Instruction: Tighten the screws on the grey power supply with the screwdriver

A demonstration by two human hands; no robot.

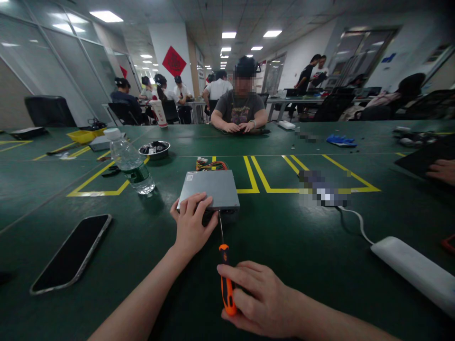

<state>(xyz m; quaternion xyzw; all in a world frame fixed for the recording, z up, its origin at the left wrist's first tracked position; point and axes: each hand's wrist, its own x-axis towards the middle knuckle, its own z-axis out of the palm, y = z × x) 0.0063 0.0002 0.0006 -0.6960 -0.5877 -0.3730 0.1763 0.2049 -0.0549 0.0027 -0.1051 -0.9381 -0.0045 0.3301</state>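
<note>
The bench is smooth, dark green and a bit shiny, with strips of yellow tape. A flat grey metal box sits in the middle of it, in front of the person. A bundle of thin red, yellow and black wires lies at its far side. On the left are a clear plastic bottle with a green label and a flat black phone with a pale edge. On the right, a long white plastic bar is cut off by the picture's edge. A thing near its cord is too blurry to name.

The left hand rests on the box's near left part, fingers spread, and hides some of it. The right hand grips an orange and black screwdriver. Its thin metal rod points at the box's near side, which is dark, so I cannot tell what the tip touches. The box's top looks plain, with a small white label at the far left corner.
</note>
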